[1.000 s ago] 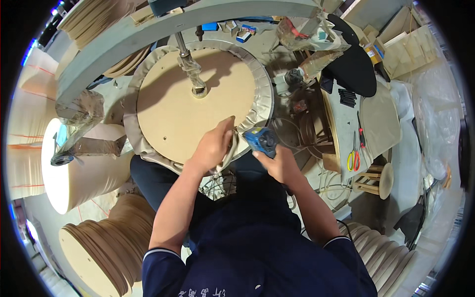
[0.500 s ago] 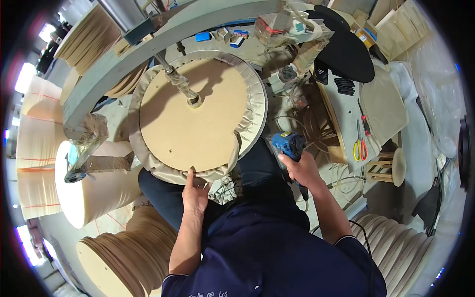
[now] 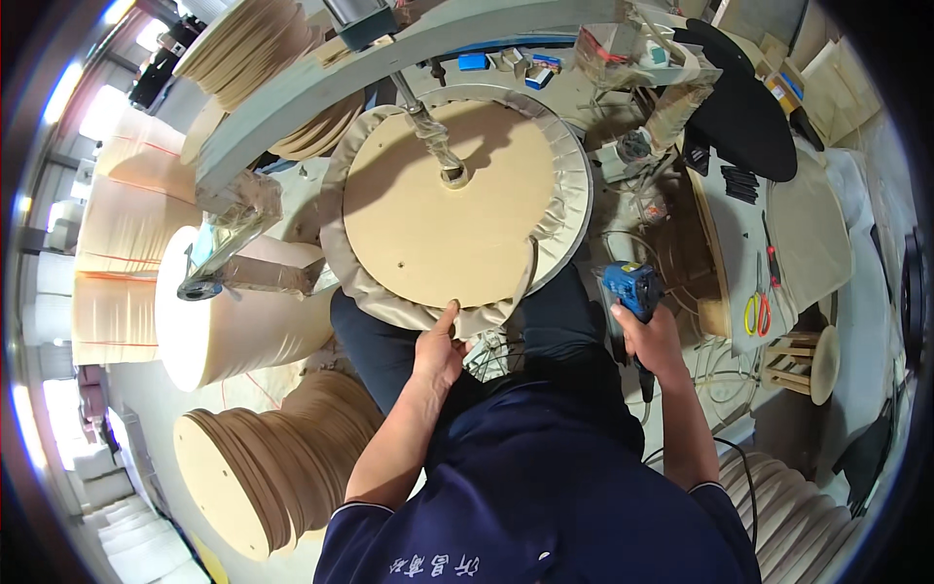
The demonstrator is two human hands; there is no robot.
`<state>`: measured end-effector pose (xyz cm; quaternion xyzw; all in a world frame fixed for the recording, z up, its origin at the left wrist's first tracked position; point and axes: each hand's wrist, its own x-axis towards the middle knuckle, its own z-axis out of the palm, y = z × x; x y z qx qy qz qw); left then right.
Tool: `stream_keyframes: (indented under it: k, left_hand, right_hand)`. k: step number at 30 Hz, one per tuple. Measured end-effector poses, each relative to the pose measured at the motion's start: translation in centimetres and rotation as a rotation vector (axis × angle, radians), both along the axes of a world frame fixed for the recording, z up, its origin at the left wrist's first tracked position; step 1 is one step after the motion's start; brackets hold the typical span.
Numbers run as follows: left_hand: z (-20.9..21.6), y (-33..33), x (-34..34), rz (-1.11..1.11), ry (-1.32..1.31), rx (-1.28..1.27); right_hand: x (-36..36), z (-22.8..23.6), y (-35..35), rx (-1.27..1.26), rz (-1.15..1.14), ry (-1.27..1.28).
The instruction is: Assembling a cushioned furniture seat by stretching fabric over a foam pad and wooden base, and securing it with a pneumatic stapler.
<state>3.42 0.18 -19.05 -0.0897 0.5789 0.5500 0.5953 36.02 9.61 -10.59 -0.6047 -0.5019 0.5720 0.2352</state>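
Note:
A round tan board (image 3: 443, 229) lies face up in front of me, pressed at its middle by a plastic-wrapped rod (image 3: 433, 141). Shiny beige fabric (image 3: 375, 292) is gathered over its rim all around, with a loose fold at the near right. My left hand (image 3: 443, 355) pinches the fabric at the near edge, thumb on top and fingers curled underneath, partly hidden. In my right hand (image 3: 654, 341) is a blue staple gun (image 3: 630, 287) with a black handle, held to the right of the board and apart from it.
A grey curved frame (image 3: 292, 92) arches over the board. Stacked tan discs (image 3: 282, 467) and wrapped rolls (image 3: 243, 311) stand at left. On the side table (image 3: 725, 219) at right lie scissors (image 3: 757, 311), a red-handled screwdriver (image 3: 772, 258) and black strips. A stool (image 3: 803, 365) stands beyond, among cables.
The whole view has shifted, so the scene sits farther right. My left fingers have curled in more at the board's near edge. The staple gun has come slightly nearer to me.

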Motion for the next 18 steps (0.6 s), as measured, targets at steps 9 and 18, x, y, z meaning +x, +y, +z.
stream_keyframes:
  k: [9, 18]
  left_hand:
    - [3.1, 0.1, -1.1, 0.119, -0.235, 0.221]
    - [5.2, 4.0, 2.9, -0.704, 1.311, 0.653]
  right_hand:
    - [0.6, 0.6, -1.3, 0.071, -0.017, -0.037]
    - [2.0, 0.2, -1.3, 0.030, -0.045, -0.074]
